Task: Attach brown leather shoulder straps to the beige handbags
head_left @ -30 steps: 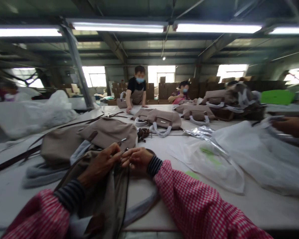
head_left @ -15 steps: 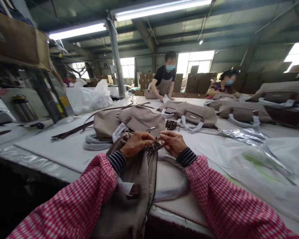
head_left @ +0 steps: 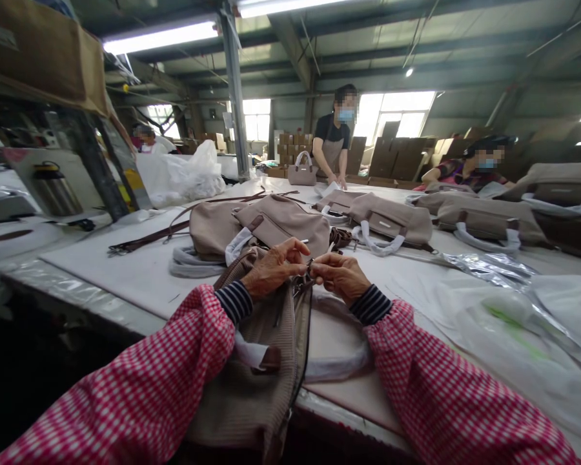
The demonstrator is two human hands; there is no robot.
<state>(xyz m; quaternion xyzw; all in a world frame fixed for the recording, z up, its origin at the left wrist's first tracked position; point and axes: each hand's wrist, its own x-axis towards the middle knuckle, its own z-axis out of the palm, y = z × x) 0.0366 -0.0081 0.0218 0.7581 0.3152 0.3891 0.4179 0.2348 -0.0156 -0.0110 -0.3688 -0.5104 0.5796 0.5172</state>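
A taupe fabric handbag (head_left: pixel 256 381) hangs over the near edge of the white table (head_left: pixel 140 278) and into my lap. My left hand (head_left: pixel 275 266) and my right hand (head_left: pixel 339 276) meet at the bag's top. Both pinch the small dark metal hardware (head_left: pixel 306 279) by its zipper. A white wrapped handle (head_left: pixel 339 361) of the bag curves under my right wrist. Both sleeves are red-checked over striped cuffs.
More taupe handbags (head_left: pixel 266 226) and brown straps (head_left: pixel 148 237) lie just beyond my hands. Clear plastic bags (head_left: pixel 508 310) cover the table's right side. Further bags (head_left: pixel 479 219) are stacked at the far right. Two masked people work at the far end. A steel flask (head_left: pixel 55 190) stands left.
My view has swung left and down. My hands stay together on the bag's hardware, with the bag drawn closer over the table edge. The standing person now has a small handbag upright before them.
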